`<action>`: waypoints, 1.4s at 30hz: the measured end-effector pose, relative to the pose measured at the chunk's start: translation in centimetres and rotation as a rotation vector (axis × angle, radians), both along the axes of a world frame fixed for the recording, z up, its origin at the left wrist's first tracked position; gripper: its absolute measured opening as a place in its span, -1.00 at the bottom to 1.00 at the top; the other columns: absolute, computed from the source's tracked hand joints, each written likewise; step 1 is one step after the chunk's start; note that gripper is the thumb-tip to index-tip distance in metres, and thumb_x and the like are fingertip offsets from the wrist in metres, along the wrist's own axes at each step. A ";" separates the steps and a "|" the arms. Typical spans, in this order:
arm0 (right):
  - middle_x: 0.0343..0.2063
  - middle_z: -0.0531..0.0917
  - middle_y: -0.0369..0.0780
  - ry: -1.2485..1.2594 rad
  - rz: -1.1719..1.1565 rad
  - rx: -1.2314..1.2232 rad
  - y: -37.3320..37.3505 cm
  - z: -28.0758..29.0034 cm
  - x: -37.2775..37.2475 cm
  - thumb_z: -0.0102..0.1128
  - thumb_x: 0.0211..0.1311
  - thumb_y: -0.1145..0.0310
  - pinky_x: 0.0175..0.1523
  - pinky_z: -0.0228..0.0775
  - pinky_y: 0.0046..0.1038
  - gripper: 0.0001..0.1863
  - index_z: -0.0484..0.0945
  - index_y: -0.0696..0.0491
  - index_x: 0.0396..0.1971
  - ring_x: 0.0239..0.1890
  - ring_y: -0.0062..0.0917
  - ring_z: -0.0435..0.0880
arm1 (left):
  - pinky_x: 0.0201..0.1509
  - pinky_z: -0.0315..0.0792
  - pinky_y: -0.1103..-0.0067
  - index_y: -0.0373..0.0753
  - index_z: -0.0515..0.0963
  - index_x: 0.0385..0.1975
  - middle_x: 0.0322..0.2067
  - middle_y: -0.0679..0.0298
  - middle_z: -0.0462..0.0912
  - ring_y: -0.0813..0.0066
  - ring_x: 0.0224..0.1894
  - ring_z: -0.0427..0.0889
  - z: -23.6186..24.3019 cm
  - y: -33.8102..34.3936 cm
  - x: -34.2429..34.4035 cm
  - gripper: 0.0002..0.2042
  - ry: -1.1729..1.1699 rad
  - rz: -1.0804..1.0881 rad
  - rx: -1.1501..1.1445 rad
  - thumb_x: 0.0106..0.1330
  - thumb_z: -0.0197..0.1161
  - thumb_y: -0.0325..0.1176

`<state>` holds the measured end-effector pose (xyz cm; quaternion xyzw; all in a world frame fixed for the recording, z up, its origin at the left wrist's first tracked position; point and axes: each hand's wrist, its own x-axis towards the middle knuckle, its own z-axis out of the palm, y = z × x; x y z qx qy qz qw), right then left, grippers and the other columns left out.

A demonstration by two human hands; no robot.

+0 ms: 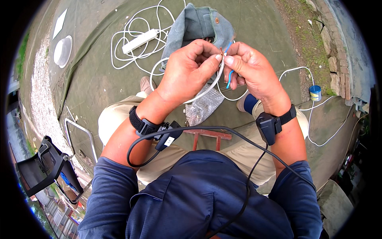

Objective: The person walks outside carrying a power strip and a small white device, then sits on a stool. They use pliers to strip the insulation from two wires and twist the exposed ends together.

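Note:
Above the lap, both my hands meet at the stripped end of a white cable (213, 85). My left hand (185, 69) is closed in a pinch on it, with bare copper strands (221, 51) showing by the fingertips. My right hand (251, 65) pinches beside it, thumb almost touching the left thumb. A blue wire (229, 79) shows below the right fingers, and a bit of blue shows above them too. Whether these are one wire is hidden by the fingers. The white cable curves down and away under my left hand.
Beyond my hands lies a grey-blue cloth bag (199, 24). A white power strip (140, 41) sits among loops of white cord at its left. Bubble wrap (203, 104) lies between my feet. A blue can (315, 93) is at the right, a black chair (47, 167) at the left.

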<state>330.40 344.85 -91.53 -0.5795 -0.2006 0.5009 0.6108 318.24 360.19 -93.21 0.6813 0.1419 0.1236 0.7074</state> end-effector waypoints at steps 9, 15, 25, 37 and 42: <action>-0.51 0.63 -0.34 0.034 0.033 0.024 -0.2 0.1 0.2 0.17 0.42 0.16 -0.53 0.21 -0.74 -0.76 0.51 0.05 -0.22 -0.61 -0.74 0.54 | -0.41 0.49 0.63 -0.30 0.59 -0.27 -0.37 0.26 0.62 0.58 -0.47 0.59 0.2 0.2 -0.1 -0.89 -0.082 0.042 0.436 0.26 0.33 -0.47; -0.52 0.56 -0.37 0.107 0.011 0.027 -0.4 0.5 0.4 0.20 0.39 0.21 -0.52 0.26 -0.72 -0.78 0.53 0.06 -0.23 -0.60 -0.75 0.49 | -0.43 0.51 0.54 -0.22 0.58 -0.23 -0.38 0.26 0.60 0.43 -0.44 0.64 0.5 0.6 0.2 -0.80 -0.237 0.030 0.583 0.15 0.36 -0.54; -0.54 0.54 -0.37 0.193 0.039 0.051 -0.6 0.6 0.6 0.21 0.38 0.25 -0.54 0.26 -0.72 -0.80 0.55 0.08 -0.26 -0.63 -0.76 0.45 | -0.38 0.50 0.52 -0.17 0.59 -0.16 -0.30 0.23 0.61 0.34 -0.35 0.64 0.7 1.7 0.4 -0.66 -0.429 -0.027 0.950 0.06 0.40 -0.64; -0.51 0.56 -0.38 0.232 0.055 0.044 -0.7 0.6 0.7 0.23 0.36 0.26 -0.54 0.22 -0.73 -0.81 0.56 0.08 -0.25 -0.60 -0.77 0.47 | -0.40 0.51 0.52 -0.18 0.65 -0.21 -0.33 0.24 0.63 0.33 -0.37 0.66 0.7 1.8 0.3 -0.69 -0.469 -0.027 0.987 0.03 0.40 -0.66; -0.43 0.61 -0.37 0.296 0.055 0.049 -0.8 0.7 1.0 0.21 0.37 0.28 -0.52 0.16 -0.70 -0.82 0.57 0.08 -0.24 -0.56 -0.74 0.50 | -0.39 0.52 0.53 -0.19 0.64 -0.23 -0.33 0.24 0.63 0.32 -0.37 0.66 0.7 1.8 0.3 -0.70 -0.473 -0.007 0.976 0.03 0.40 -0.66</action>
